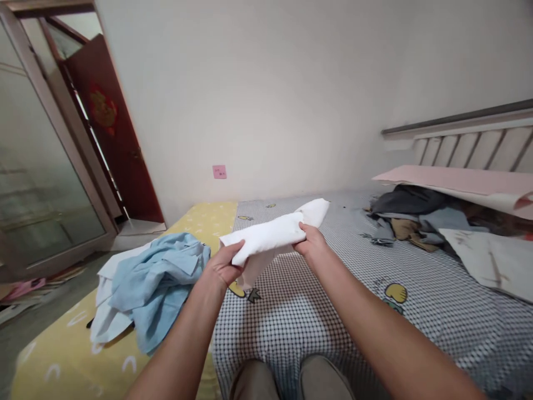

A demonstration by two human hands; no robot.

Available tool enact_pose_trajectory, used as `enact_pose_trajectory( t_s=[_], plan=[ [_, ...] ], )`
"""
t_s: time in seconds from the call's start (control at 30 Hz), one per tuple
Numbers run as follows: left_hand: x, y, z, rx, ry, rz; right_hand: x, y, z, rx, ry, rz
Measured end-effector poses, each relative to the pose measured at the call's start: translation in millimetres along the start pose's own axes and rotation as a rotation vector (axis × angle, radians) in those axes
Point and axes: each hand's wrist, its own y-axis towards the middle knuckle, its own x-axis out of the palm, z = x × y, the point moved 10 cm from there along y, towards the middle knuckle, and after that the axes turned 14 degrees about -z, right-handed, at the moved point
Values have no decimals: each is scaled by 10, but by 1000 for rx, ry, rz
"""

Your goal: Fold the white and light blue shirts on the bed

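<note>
White cloth: folded into a long band [270,233], held out over the middle of the bed [287,328], nearer its far edge by the wall.
My left hand: pinching the band's left end [226,266], thumb on top.
My right hand: grasping its lower edge further along [310,240], with a tail of cloth poking out beyond.
Left edge of the bed: a crumpled light-blue garment [162,272] lies over white clothing [107,311], close to my left forearm.
Right side: dark clothing [410,200] under a pink sheet [453,180].
Possible trouble: the layer hanging below my left hand could slip, as my thumb seems to press only upper folds; the unsupported tail could droop open; a leftward elbow swing could push the garments off.
</note>
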Motion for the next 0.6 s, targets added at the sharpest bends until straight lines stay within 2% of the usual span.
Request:
enact_pose_trajectory(
  t_s=[0.1,0.17,0.2,0.27,0.37,0.4,0.43,0.5,0.6],
  plan=[
    [183,190,132,2,54,-37,3,-16,-232,-102,21,-38],
    [169,242,70,-5,100,-47,-109,-135,-226,-159,35,-53],
    [96,244,-36,-26,125,-34,-231,-224,-145,-174,43,-43],
    [-188,187,-388,-106,165,29,-613,-446,171,-164,59,12],
    [-837,-73,-1073,-266,186,180,-1464,-864,899,11,56,175],
    [-1064,-190,-1268,-307,184,232,-1745,-1014,1156,128,49,204],
    [-1278,-306,-1408,-320,178,283,-2005,-1149,1296,167,44,216],
    [-1570,-467,-1570,-296,102,306,-2409,-1339,1313,124,45,177],
    [-1694,-533,-1634,-308,-1,231,-2796,-1479,1138,196,76,174]
  ],
)
